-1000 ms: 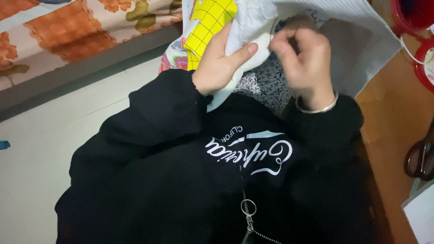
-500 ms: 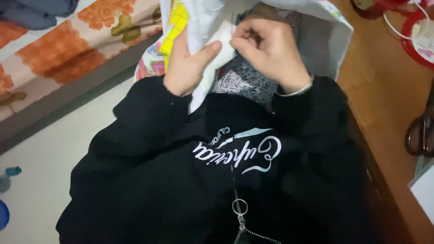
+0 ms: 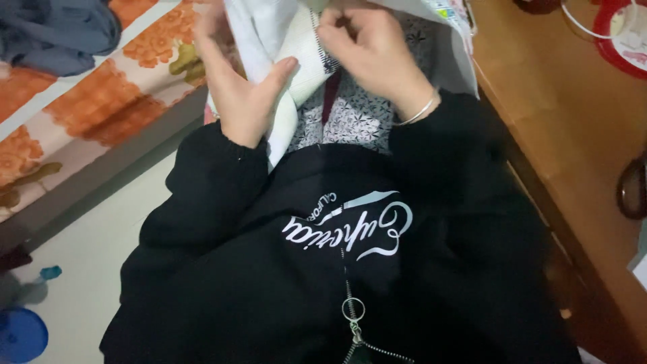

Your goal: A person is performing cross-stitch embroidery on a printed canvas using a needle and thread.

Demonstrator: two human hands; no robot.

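Observation:
My left hand (image 3: 239,87) grips a fold of white cloth (image 3: 286,114) at the top of the head view, thumb pressed over the fold. My right hand (image 3: 374,57), with a thin silver bangle on its wrist, pinches the same cloth near a dark stitched edge (image 3: 323,57). Below the hands lies a grey patterned fabric with a dark red strip (image 3: 350,114). Both black sleeves and the black zipped hoodie (image 3: 344,269) fill the lower frame. What the right fingertips pinch is too small to make out.
A wooden table (image 3: 573,135) runs along the right with red round objects (image 3: 623,34) at its far corner. An orange-flowered bedspread (image 3: 87,114) with a blue-grey garment (image 3: 57,34) lies left. A blue round object (image 3: 20,334) sits on the pale floor.
The view has tilted down and shifted; both hands now sit higher in the frame, still working the white cloth. The yellow checked fabric has left the view.

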